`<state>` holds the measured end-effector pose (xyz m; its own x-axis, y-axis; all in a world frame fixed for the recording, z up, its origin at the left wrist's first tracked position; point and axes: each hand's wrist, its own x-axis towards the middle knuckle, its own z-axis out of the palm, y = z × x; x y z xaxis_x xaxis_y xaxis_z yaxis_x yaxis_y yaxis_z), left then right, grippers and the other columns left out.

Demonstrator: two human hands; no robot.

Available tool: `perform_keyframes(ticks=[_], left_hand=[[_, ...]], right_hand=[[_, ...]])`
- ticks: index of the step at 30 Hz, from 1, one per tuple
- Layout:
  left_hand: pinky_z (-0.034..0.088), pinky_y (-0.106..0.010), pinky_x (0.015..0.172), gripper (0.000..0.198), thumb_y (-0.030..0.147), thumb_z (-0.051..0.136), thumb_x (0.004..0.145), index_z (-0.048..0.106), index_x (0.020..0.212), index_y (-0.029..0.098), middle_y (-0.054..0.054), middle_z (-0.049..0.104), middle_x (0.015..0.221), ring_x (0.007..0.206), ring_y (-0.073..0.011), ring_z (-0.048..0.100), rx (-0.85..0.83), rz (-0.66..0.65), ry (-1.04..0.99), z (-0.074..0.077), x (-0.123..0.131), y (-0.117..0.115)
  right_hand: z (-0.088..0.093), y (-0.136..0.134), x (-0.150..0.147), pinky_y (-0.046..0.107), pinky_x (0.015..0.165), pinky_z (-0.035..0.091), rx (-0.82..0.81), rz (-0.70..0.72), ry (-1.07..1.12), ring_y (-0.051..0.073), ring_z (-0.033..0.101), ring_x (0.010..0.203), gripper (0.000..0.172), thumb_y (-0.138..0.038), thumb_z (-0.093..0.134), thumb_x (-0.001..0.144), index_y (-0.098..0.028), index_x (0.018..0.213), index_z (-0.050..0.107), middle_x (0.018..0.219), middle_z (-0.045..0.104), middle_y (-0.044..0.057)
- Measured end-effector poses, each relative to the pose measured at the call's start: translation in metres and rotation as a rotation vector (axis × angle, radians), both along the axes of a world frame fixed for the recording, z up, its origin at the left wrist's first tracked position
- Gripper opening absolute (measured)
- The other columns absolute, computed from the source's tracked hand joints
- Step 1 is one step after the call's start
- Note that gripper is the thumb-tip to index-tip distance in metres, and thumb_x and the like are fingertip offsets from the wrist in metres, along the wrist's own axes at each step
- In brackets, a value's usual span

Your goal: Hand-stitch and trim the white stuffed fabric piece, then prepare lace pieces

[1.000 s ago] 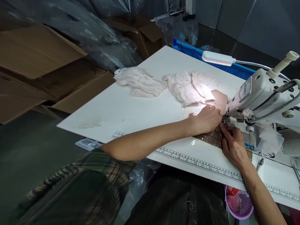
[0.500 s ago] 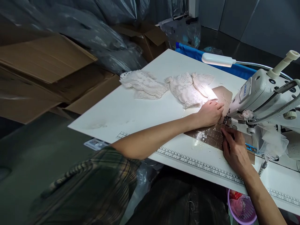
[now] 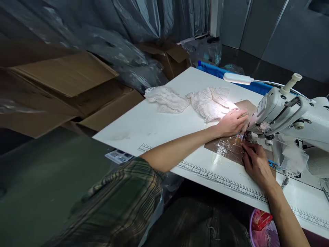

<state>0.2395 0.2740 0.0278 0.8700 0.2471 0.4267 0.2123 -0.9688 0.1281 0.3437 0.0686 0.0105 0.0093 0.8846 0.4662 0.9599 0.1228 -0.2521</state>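
My left hand (image 3: 232,122) lies over the right end of a cream lace fabric (image 3: 205,104), its fingers stretched out towards the head of a white sewing machine (image 3: 269,106). Under the lamp that end of the lace is brightly lit. My right hand (image 3: 257,163) rests just in front of the presser foot (image 3: 247,135), thumb and forefinger pinched together at the edge of a brown plate (image 3: 223,149) with clear film on it. What lies between those fingertips is too small to make out. My left palm hides part of the sewing area.
A second lace piece (image 3: 167,99) lies further left on the white table (image 3: 128,127). A lamp (image 3: 238,78) hangs over the back. Sheer white fabric (image 3: 295,156) bunches right of the needle. Cardboard boxes (image 3: 69,72) stand left; a purple basket (image 3: 251,223) sits below the table edge.
The view has shifted, so the table appears lower and the machine further left. My left fingers have straightened out across the fabric; my right hand stays pinched by the presser foot.
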Motion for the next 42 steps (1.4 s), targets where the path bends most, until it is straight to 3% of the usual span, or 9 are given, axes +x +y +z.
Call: perform_keyframes(ticks=[4, 6, 9, 14, 19, 25, 30, 36, 42], left_hand=[[0.045, -0.046, 0.091, 0.039, 0.029, 0.035, 0.100, 0.069, 0.108, 0.010, -0.020, 0.064, 0.119, 0.105, -0.0291, 0.058, 0.059, 0.132, 0.059, 0.007, 0.000, -0.012], [0.047, -0.044, 0.088, 0.043, 0.029, 0.034, 0.101, 0.072, 0.098, 0.009, -0.018, 0.068, 0.105, 0.096, -0.0267, 0.061, 0.059, 0.070, 0.173, 0.009, 0.002, -0.013], [0.049, -0.033, 0.094, 0.033, 0.031, 0.044, 0.100, 0.071, 0.115, 0.017, -0.009, 0.067, 0.126, 0.114, -0.0216, 0.060, 0.120, -0.015, 0.211, 0.009, 0.006, -0.009], [0.045, -0.036, 0.106, 0.043, 0.017, 0.044, 0.097, 0.058, 0.135, 0.003, -0.018, 0.052, 0.148, 0.134, -0.0263, 0.050, 0.205, -0.051, 0.138, 0.010, -0.004, -0.015], [0.043, -0.039, 0.107, 0.046, 0.016, 0.045, 0.094, 0.053, 0.140, 0.013, -0.011, 0.048, 0.153, 0.130, -0.0246, 0.053, 0.107, 0.101, 0.166, 0.032, -0.051, -0.013], [0.038, -0.045, 0.110, 0.067, 0.008, 0.049, 0.081, 0.039, 0.148, 0.009, -0.018, 0.052, 0.145, 0.131, -0.0319, 0.049, -0.040, 0.536, 0.204, 0.072, -0.162, 0.061], [0.033, -0.051, 0.111, 0.087, 0.019, 0.061, 0.071, 0.029, 0.151, 0.002, -0.028, 0.044, 0.147, 0.133, -0.0398, 0.045, -0.111, 0.749, 0.264, 0.064, -0.238, 0.103], [0.024, -0.050, 0.117, 0.060, 0.019, 0.043, 0.089, 0.035, 0.148, 0.007, -0.020, 0.060, 0.134, 0.124, -0.0272, 0.056, -0.076, 0.641, 0.163, 0.037, -0.253, 0.109], [0.039, -0.042, 0.106, 0.043, 0.018, 0.034, 0.094, 0.045, 0.135, 0.009, -0.017, 0.066, 0.123, 0.105, -0.0234, 0.064, -0.006, 0.667, -0.034, 0.058, -0.242, 0.099]], right_hand=[[-0.006, 0.000, 0.004, 0.045, 0.084, 0.056, 0.060, 0.019, -0.015, 0.028, 0.061, 0.098, 0.038, -0.023, 0.044, 0.097, -0.019, 0.127, 0.067, 0.107, 0.064, 0.015], [-0.011, 0.001, 0.006, 0.044, 0.082, 0.056, 0.106, 0.031, -0.032, 0.027, 0.061, 0.094, 0.038, -0.024, 0.043, 0.098, -0.019, 0.126, 0.067, 0.104, 0.064, 0.014], [-0.019, 0.004, 0.011, 0.043, 0.080, 0.057, 0.150, 0.059, -0.043, 0.027, 0.062, 0.092, 0.037, -0.028, 0.043, 0.098, -0.019, 0.124, 0.068, 0.103, 0.064, 0.014], [-0.024, 0.006, 0.016, 0.042, 0.081, 0.057, 0.183, 0.093, -0.077, 0.026, 0.063, 0.092, 0.036, -0.030, 0.042, 0.099, -0.016, 0.123, 0.066, 0.104, 0.064, 0.014], [-0.021, 0.008, 0.020, 0.040, 0.074, 0.058, 0.229, 0.119, -0.174, 0.026, 0.064, 0.086, 0.037, -0.033, 0.040, 0.100, -0.014, 0.118, 0.067, 0.099, 0.064, 0.014], [-0.022, 0.016, 0.025, 0.038, 0.066, 0.058, 0.299, 0.173, -0.263, 0.025, 0.066, 0.077, 0.037, -0.028, 0.040, 0.099, -0.010, 0.111, 0.069, 0.093, 0.066, 0.015], [-0.028, 0.016, 0.028, 0.040, 0.072, 0.059, 0.252, 0.147, -0.250, 0.026, 0.067, 0.082, 0.038, -0.031, 0.041, 0.098, -0.011, 0.112, 0.070, 0.095, 0.067, 0.015], [-0.031, 0.014, 0.035, 0.045, 0.075, 0.061, 0.175, 0.061, -0.176, 0.029, 0.070, 0.084, 0.040, -0.040, 0.040, 0.098, -0.019, 0.112, 0.071, 0.097, 0.069, 0.013], [0.001, 0.017, 0.009, 0.033, 0.064, 0.062, 0.149, 0.265, -0.096, 0.022, 0.071, 0.075, 0.029, -0.037, 0.045, 0.099, -0.023, 0.109, 0.068, 0.096, 0.067, 0.009]])
